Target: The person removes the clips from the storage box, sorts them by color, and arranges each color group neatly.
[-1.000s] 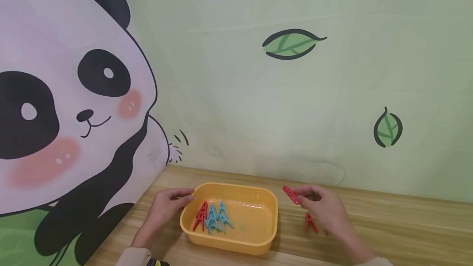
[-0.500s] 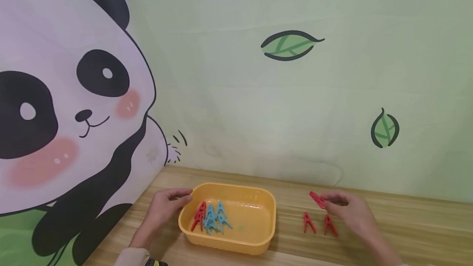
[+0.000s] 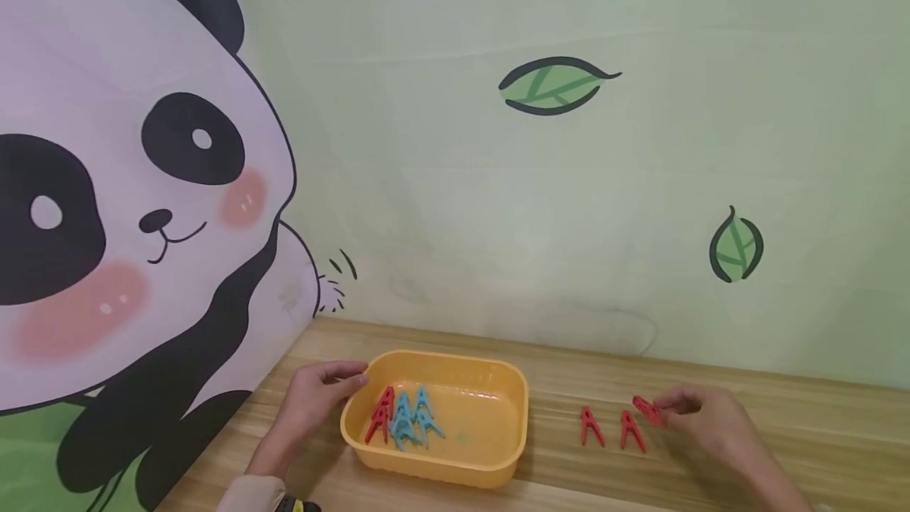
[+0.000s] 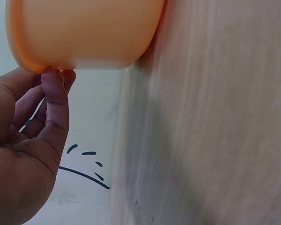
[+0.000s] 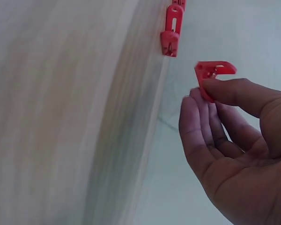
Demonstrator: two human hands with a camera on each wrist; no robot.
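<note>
Red, with its two legs spread, the held clip (image 3: 645, 410) is pinched in the grip of the right hand (image 3: 711, 421), the thumb and fingertips being closed to the clip's thickness. It is held over the counter (image 3: 817, 441), just beside the outer red clip (image 3: 627, 422); the inner red clip (image 3: 587, 419) is placed nearer the yellow tub (image 3: 490, 425). In the head view most of the gripping fingers are hidden, whereas in the right wrist view the thumb is seen laid against the clip, with the fingertips behind it and the V of its legs made plain.

The rim of the tub is held at its left end by the left hand (image 3: 313, 397), the grip being nearly closed, with thumb and fingers brought to the edge. By the left wrist view only the tub's outside and the touching fingertips are shown; its contents are revealed by the head view alone. There, red clips (image 3: 379, 421) and blue clips (image 3: 401, 421) are gathered in an overlapping cluster toward the left end, and their exact number cannot be told.
</note>
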